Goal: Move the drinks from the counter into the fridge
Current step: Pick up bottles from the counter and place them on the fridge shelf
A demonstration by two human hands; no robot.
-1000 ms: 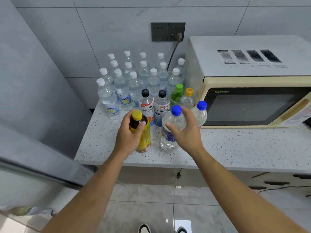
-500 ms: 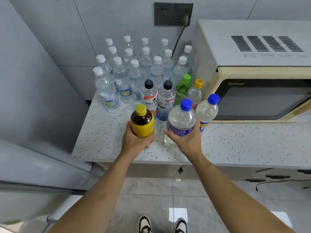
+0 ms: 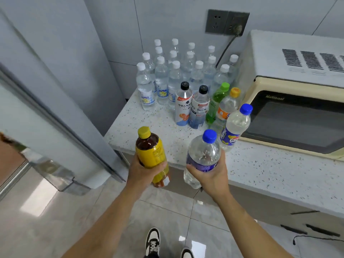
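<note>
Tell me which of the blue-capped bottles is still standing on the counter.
The Pepsi-labelled clear bottle beside the microwave stands on the counter. The other blue-capped bottle, with a purple label, is held off the counter in the right hand.

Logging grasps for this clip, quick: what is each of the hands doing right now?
Left hand: holding the yellow-capped tea bottle, clear of the counter.
Right hand: holding the blue-capped clear bottle, also lifted off.

I'm seeing bright, even light; glare is bouncing off the floor tiles (image 3: 40, 198), and wide-angle distortion is bending the edges.
</note>
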